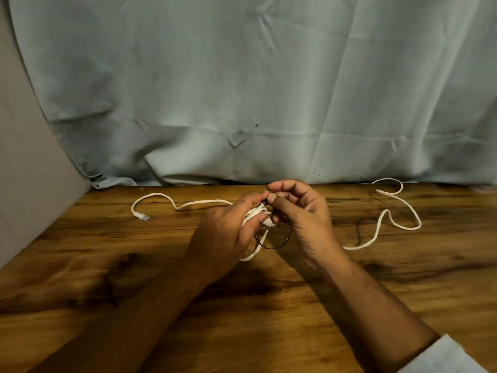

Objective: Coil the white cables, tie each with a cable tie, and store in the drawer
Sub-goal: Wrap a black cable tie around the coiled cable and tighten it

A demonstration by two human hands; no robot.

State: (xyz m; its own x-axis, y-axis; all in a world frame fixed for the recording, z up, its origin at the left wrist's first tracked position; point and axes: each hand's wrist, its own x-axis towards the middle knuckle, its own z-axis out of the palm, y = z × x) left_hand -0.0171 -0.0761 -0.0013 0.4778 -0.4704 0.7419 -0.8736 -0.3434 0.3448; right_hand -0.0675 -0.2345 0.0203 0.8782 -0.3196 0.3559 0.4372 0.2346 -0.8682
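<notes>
Your left hand (228, 227) is wrapped round the coil (255, 212), thumb across the front, holding it just above the table (242, 305), near the middle of its far edge. Your right hand (301, 211) has its fingers curled, with thumb and forefinger pinched together at the top of the coil, apparently on one end of the thin dark tie (274, 247). The rest of the tie hangs in an open loop below the bundle.

That loop is slack. In my judgement, if you ease the left thumb before the tie is drawn snug, the turns will spring apart and slide out. If the pinch slips off the thin end, the tie could drop away from the coil.

A long tail (204, 201) runs left across the table to the plug (144, 217), uncoiled. Tie now and it will probably trail loose and snag on the way into storage.

The right cable (387, 210) lies in loose bends beside your right wrist. I cannot tell whether it is a second cable or the same one's other end. Moving the wrist could drag it.

A faint dark line near it may be another tie, but it is too thin to tell.

No drawer or other container is in view.
</notes>
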